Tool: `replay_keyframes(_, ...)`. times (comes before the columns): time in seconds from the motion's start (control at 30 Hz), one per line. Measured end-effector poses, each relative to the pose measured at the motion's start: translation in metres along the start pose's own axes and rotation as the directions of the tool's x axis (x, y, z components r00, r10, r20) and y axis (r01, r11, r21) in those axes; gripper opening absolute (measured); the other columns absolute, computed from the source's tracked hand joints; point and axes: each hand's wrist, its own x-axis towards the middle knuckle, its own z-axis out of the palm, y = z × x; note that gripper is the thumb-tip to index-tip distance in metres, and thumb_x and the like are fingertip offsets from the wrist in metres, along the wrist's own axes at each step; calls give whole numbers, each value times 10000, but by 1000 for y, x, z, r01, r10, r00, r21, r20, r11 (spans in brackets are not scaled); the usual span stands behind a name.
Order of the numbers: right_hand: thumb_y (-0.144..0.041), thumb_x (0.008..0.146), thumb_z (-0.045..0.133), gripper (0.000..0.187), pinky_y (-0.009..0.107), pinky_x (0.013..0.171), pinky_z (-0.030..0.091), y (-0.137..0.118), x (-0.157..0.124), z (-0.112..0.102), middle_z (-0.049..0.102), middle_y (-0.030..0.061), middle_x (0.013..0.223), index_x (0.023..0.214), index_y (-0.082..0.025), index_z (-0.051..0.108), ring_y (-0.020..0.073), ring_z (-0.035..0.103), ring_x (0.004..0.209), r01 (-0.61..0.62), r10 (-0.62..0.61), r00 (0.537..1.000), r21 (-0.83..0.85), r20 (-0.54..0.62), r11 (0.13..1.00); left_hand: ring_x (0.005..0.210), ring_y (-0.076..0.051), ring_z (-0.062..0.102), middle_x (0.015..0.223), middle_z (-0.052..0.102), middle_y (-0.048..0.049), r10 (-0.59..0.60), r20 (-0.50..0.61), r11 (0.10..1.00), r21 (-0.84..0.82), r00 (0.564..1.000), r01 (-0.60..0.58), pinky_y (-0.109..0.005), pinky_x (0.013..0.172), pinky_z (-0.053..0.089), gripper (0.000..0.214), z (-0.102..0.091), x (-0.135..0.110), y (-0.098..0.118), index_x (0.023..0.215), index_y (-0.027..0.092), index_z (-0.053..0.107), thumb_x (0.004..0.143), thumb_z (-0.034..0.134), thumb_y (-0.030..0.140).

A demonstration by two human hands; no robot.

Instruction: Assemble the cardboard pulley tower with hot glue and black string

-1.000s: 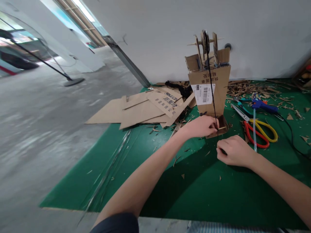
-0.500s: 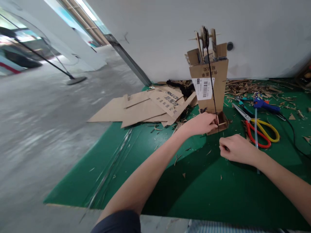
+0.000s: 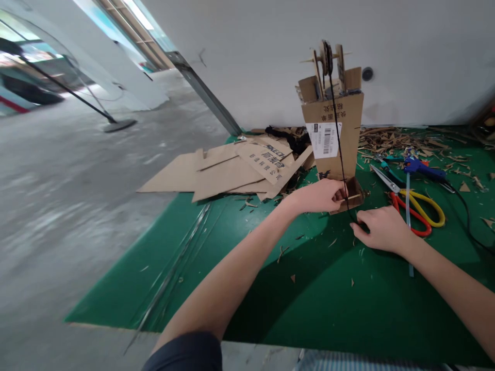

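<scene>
My left hand (image 3: 319,196) is closed at the left side of a small open cardboard box (image 3: 353,193), its fingertips bent over the box wall. A black string (image 3: 340,152) hangs from a cardboard pulley wheel (image 3: 327,57) and passes those fingertips; whether they touch it is hidden. The wheel sits on a thin stick between two uprights atop a tall cardboard box (image 3: 350,123) with a white label. My right hand (image 3: 382,229) is just right of the string's lower end, thumb and forefinger parted, the string close to the fingertips.
Red-and-yellow scissors (image 3: 419,206), a blue glue gun (image 3: 423,169) and a clear glue stick (image 3: 408,221) lie at the right. Flat cardboard sheets (image 3: 228,172) are piled at the left. Cardboard scraps (image 3: 402,140) litter the green table (image 3: 309,304) along the wall.
My right hand has loosened from a pinch, its thumb and forefinger parting, and shifted slightly up. The string's lower end now bends right. My left hand stays at the small box.
</scene>
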Motion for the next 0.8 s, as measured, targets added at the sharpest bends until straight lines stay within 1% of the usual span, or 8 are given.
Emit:
replay_keyframes(0.1, -470, 953, 394, 418, 290, 527, 143, -3, 1, -2, 681, 38, 654, 776, -177, 633, 164, 598, 554, -94, 92, 995, -80, -27, 992, 759, -155, 642, 918, 706, -54, 7, -13, 1000, -1, 1000, -7, -245, 618, 445, 235, 2, 1, -3, 982, 151, 613, 755, 553, 154)
replay_keyframes(0.3, -555, 937, 416, 451, 298, 502, 151, -5, 7, 2, 709, 52, 705, 814, -181, 636, 184, 639, 590, -177, 172, 984, -100, -53, 979, 693, -148, 621, 831, 693, -40, 96, -33, 995, 4, 995, -96, -246, 597, 416, 94, 6, 4, -2, 875, 155, 602, 826, 527, 186)
replay_keyframes(0.43, -397, 932, 453, 299, 305, 510, 163, -10, 13, 6, 736, 54, 753, 837, -189, 646, 183, 654, 610, -228, 229, 973, -107, -7, 968, 760, -164, 641, 898, 708, -53, 112, -50, 994, -15, 992, -113, -251, 631, 432, 125, 9, 4, 0, 915, 153, 626, 843, 530, 189)
replay_keyframes(0.53, -322, 905, 458, 236, 303, 514, 174, -14, 15, 7, 740, 37, 764, 822, -201, 643, 189, 665, 629, -252, 252, 968, -89, -15, 964, 786, -169, 647, 920, 712, -54, 99, -81, 994, -30, 992, -102, -254, 648, 440, 131, 11, 4, 1, 926, 155, 628, 849, 526, 186)
replay_keyframes(0.6, -381, 909, 458, 272, 298, 511, 191, -17, 15, 6, 729, 46, 731, 829, -197, 641, 203, 669, 624, -264, 261, 964, -88, -41, 961, 772, -164, 645, 902, 711, -48, 96, -83, 994, -49, 992, -100, -251, 643, 441, 115, 11, 4, 3, 910, 157, 624, 844, 533, 185)
replay_keyframes(0.7, -537, 922, 436, 436, 292, 501, 221, -19, 18, 7, 703, 95, 675, 848, -158, 638, 229, 665, 591, -270, 262, 962, -142, -71, 952, 764, -157, 643, 889, 709, -40, 110, -61, 991, -74, 992, -115, -244, 635, 445, 151, 9, 3, 4, 951, 159, 631, 833, 537, 165)
replay_keyframes(0.73, -559, 926, 430, 471, 291, 498, 229, -20, 20, 7, 700, 111, 677, 849, -143, 637, 233, 663, 580, -262, 253, 965, -163, -73, 951, 766, -156, 644, 891, 710, -39, 118, -56, 990, -72, 991, -122, -244, 638, 447, 179, 9, 4, 4, 975, 160, 635, 829, 534, 152)
replay_keyframes(0.8, -526, 947, 427, 465, 286, 497, 247, -20, 23, 9, 703, 131, 702, 845, -123, 635, 231, 664, 573, -244, 235, 970, -191, -68, 951, 763, -155, 647, 888, 712, -37, 128, -53, 990, -56, 990, -131, -247, 652, 453, 209, 10, 5, 2, 991, 162, 643, 823, 523, 126)
